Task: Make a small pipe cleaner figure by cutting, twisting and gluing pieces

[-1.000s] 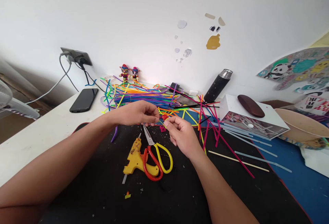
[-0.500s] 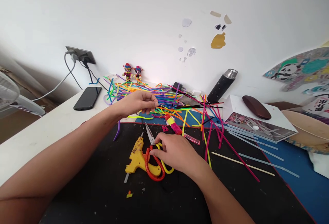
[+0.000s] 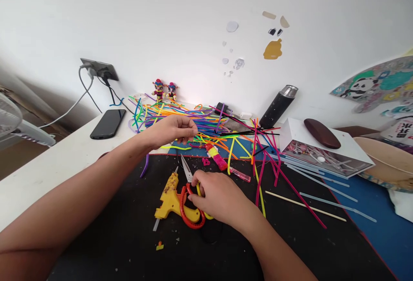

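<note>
My left hand (image 3: pixel 179 130) hovers over the near side of a heap of pipe cleaners (image 3: pixel 193 119), thumb and fingertips pinched together. Whatever may be between those fingertips is too small to make out. My right hand (image 3: pixel 217 195) is closed at the handles of the scissors (image 3: pixel 190 216), with its thumb and fingers around the part near the pivot. The scissors lie on the black mat, blades pointing away and one yellow handle partly covered by my hand. A yellow glue gun (image 3: pixel 171 199) lies just left of them. Beyond my right hand is a pink, yellow and red pipe-cleaner figure (image 3: pixel 217 157).
A phone (image 3: pixel 108 124) lies at left. Two small figures (image 3: pixel 164 89) stand by the wall. A black flask (image 3: pixel 279 106) leans at the back, near a white box (image 3: pixel 322 152). Loose glue sticks (image 3: pixel 338 205) and a wooden stick (image 3: pixel 305 205) lie at right.
My right hand has come down closer over the scissors' handles, covering more of the yellow one. My left hand keeps its pinched pose. The view has shifted slightly.
</note>
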`<state>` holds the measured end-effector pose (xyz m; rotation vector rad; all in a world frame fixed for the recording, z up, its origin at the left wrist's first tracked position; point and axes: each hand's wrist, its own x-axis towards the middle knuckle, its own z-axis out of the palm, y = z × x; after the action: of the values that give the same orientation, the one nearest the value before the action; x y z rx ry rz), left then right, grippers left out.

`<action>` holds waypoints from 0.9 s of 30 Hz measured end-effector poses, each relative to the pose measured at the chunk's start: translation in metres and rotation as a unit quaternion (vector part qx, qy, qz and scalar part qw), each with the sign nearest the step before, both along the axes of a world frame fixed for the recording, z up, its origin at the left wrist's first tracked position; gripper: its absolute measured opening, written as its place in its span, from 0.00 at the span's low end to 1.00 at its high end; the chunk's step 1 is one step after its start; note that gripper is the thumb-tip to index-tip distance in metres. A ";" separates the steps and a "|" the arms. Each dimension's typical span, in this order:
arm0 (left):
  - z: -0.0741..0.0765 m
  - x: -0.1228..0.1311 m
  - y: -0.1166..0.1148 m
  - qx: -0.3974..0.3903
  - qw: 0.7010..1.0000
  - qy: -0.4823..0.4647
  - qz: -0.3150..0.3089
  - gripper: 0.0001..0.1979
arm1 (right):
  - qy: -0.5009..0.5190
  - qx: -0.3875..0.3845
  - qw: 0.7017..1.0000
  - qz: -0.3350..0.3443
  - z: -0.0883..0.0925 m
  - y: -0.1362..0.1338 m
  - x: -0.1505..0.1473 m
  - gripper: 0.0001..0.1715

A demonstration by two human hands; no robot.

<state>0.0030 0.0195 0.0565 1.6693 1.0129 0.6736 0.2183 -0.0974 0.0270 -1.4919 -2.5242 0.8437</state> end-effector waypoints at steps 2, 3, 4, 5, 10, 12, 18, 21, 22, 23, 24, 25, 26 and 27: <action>0.003 0.001 -0.002 0.003 1.000 -0.004 0.011 0.17 | 0.014 -0.014 1.000 -0.017 0.001 0.002 0.002 0.05; 0.004 0.001 -0.002 0.004 1.000 -0.006 0.017 0.17 | 0.019 -0.017 0.999 -0.024 0.002 0.002 0.003 0.05; 0.006 0.001 -0.003 0.006 1.000 -0.009 0.020 0.17 | 0.023 -0.019 0.999 -0.027 0.002 0.002 0.003 0.07; 0.007 0.002 -0.004 0.006 1.000 -0.011 0.023 0.16 | 0.024 -0.020 0.999 -0.025 0.002 0.002 0.003 0.11; 0.011 0.003 -0.006 -0.001 0.999 -0.027 0.031 0.17 | -0.029 -0.001 1.000 0.006 0.002 -0.002 -0.002 0.23; 0.012 0.004 -0.006 -0.006 0.999 -0.027 0.030 0.17 | -0.040 0.008 0.999 0.010 0.002 -0.004 -0.005 0.18; 0.011 0.006 -0.005 -0.015 0.999 -0.030 0.025 0.18 | 0.007 -0.037 0.999 -0.018 0.004 -0.001 -0.005 0.09; 0.011 0.007 -0.006 -0.020 0.999 -0.034 0.026 0.19 | 0.047 -0.052 0.997 -0.041 0.005 0.001 -0.002 0.08; 0.011 0.007 -0.006 -0.021 0.999 -0.035 0.026 0.19 | 0.059 -0.052 0.996 -0.051 0.005 0.002 -0.001 0.08; 0.012 0.007 -0.006 -0.020 0.999 -0.036 0.025 0.19 | 0.071 -0.053 0.994 -0.061 0.004 0.003 -0.001 0.08; 0.012 0.007 -0.007 -0.020 0.999 -0.037 0.025 0.19 | 0.085 -0.055 0.992 -0.072 0.003 0.004 0.000 0.08; 0.012 0.007 -0.007 -0.019 0.999 -0.039 0.026 0.19 | 0.104 -0.062 0.989 -0.082 0.001 0.005 0.001 0.07; 0.013 0.006 -0.007 -0.017 0.999 -0.042 0.028 0.18 | 0.128 -0.076 0.984 -0.094 -0.001 0.006 0.002 0.07; 0.013 0.006 -0.007 -0.015 0.998 -0.046 0.030 0.18 | 0.158 -0.098 0.977 -0.103 -0.003 0.007 0.003 0.06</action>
<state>0.0088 0.0126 0.0696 1.5727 1.0052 0.7632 0.2213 -0.0900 0.0238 -1.4998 -2.0700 1.2140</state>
